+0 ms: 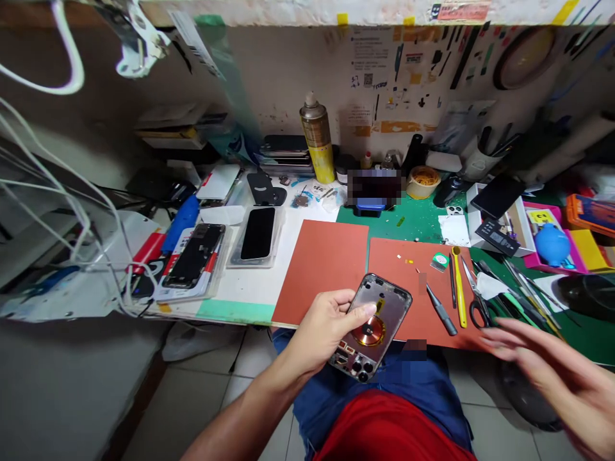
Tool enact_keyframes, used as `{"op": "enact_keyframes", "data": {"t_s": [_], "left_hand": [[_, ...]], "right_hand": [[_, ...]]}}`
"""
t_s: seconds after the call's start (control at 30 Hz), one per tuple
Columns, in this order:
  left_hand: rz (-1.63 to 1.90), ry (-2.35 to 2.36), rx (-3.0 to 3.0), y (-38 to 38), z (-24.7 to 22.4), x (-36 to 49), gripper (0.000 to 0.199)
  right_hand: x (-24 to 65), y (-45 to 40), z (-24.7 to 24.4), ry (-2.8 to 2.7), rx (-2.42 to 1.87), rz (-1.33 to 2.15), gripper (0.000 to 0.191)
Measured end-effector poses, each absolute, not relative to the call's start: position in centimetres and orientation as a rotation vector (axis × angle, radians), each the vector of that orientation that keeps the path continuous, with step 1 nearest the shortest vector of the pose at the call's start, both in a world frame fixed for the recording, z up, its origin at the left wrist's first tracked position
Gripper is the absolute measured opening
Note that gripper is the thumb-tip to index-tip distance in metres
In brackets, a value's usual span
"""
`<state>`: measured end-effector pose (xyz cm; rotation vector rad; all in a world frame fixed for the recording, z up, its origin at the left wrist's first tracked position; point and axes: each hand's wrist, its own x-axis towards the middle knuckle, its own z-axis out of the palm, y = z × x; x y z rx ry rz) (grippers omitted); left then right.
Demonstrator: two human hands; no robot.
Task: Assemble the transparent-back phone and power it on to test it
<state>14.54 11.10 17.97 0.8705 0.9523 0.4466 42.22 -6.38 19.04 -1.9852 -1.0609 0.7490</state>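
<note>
My left hand (331, 326) grips an opened phone housing (390, 314) at the front edge of the bench, thumb pressed on its inner face. A copper coil (369, 331) and camera openings show in the housing, which is tilted in the hand. My right hand (542, 365) is off to the right by the bench edge, slightly blurred, fingers stretched out and holding nothing. Closest to it are black-handled scissors (479, 310) and several tweezers (533, 298). Left of these lie a yellow-handled tool (459, 288) and a grey screwdriver (441, 310).
Brown mats (327, 269) cover the middle of the bench. To the left lie a dark phone (259, 234) and a phone screen assembly (196, 256). A spray can (318, 141) stands at the back. White cables (72, 192) hang at left; a parts box (523, 234) stands right.
</note>
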Motion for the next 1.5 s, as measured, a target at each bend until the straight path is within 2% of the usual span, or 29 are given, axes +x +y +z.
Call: {"op": "enact_keyframes", "data": {"t_s": [0.07, 0.13, 0.27, 0.43, 0.5, 0.57, 0.67, 0.73, 0.83, 0.97, 1.07, 1.17, 1.33, 1.5], "left_hand": [[0.293, 0.913, 0.922, 11.4, 18.1, 14.3, 0.041], [0.166, 0.881, 0.966, 11.8, 18.4, 13.8, 0.042], [0.028, 0.886, 1.082, 12.6, 19.0, 12.9, 0.042], [-0.123, 0.857, 1.209, 14.1, 19.2, 13.1, 0.036], [-0.225, 0.822, 1.305, 15.1, 19.7, 13.2, 0.036], [-0.154, 0.817, 1.428, 16.4, 20.4, 12.7, 0.038], [0.447, 1.052, 1.683, 18.0, 21.2, 10.3, 0.049], [0.879, 1.317, 1.748, 18.0, 20.7, 8.3, 0.046], [1.175, 1.472, 1.651, 16.3, 17.9, 6.1, 0.043], [1.057, 1.402, 2.023, 13.1, 13.0, 5.8, 0.03], [0.999, 1.143, 2.333, 12.1, 10.8, 6.0, 0.042], [0.945, 1.016, 2.499, 12.4, 9.8, 5.7, 0.053], [0.845, 1.018, 2.621, 12.9, 9.0, 5.1, 0.057], [0.814, 1.026, 2.629, 12.7, 8.9, 5.3, 0.058]], "right_hand": [[40.8, -2.0, 19.9, -1.074, -1.759, 1.216, 0.059], [39.3, 2.2, 20.2, -1.112, -1.565, 1.535, 0.061], [37.0, 6.8, 19.6, -1.03, -1.376, 1.811, 0.054], [35.6, 7.4, 18.4, -1.003, -1.259, 2.009, 0.043], [35.2, 7.2, 18.0, -0.951, -1.277, 2.011, 0.039], [34.7, 6.8, 17.6, -0.841, -1.293, 1.961, 0.037], [33.7, 5.7, 16.9, -0.554, -1.311, 1.82, 0.037], [32.8, 5.0, 16.3, -0.398, -1.302, 1.733, 0.038], [30.8, 4.5, 15.2, -0.316, -1.252, 1.666, 0.043], [27.7, 5.7, 13.8, -0.27, -1.25, 1.568, 0.047], [25.7, 7.0, 12.9, -0.297, -1.299, 1.509, 0.044], [24.3, 7.9, 12.4, -0.369, -1.352, 1.483, 0.043], [24.0, 8.6, 12.4, -0.598, -1.504, 1.406, 0.042], [25.9, 9.0, 13.1, -0.958, -1.806, 1.181, 0.023]]}}
